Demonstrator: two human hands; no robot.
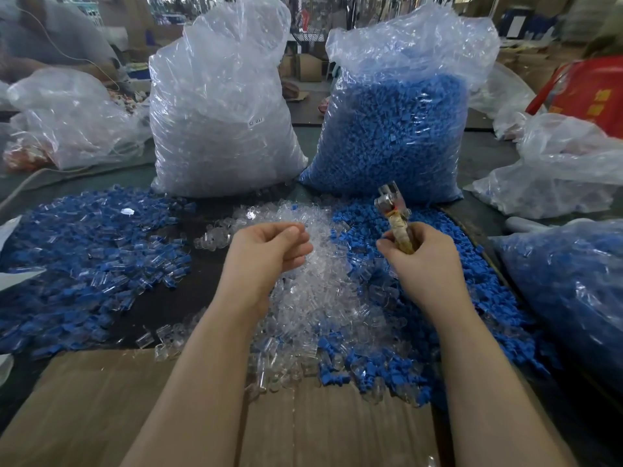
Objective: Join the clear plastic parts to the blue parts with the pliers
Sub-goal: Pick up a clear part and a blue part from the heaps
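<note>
My right hand point(424, 261) grips the pliers point(394, 214) by their tape-wrapped handles, metal jaws pointing up and away. My left hand point(269, 251) hovers over the heap of clear plastic parts point(310, 298) in the middle, fingers curled and pinched together; whether a clear part sits between them I cannot tell. Loose blue parts point(455, 298) lie heaped to the right of the clear heap. A spread of joined blue-and-clear pieces point(84, 257) covers the table on the left.
Two tall plastic bags stand at the back: one of clear parts point(219, 123), one of blue parts point(397, 136). Another bag of blue pieces point(573, 291) lies at the right. A cardboard sheet point(101, 416) lies under my forearms. Crumpled bags sit far left and right.
</note>
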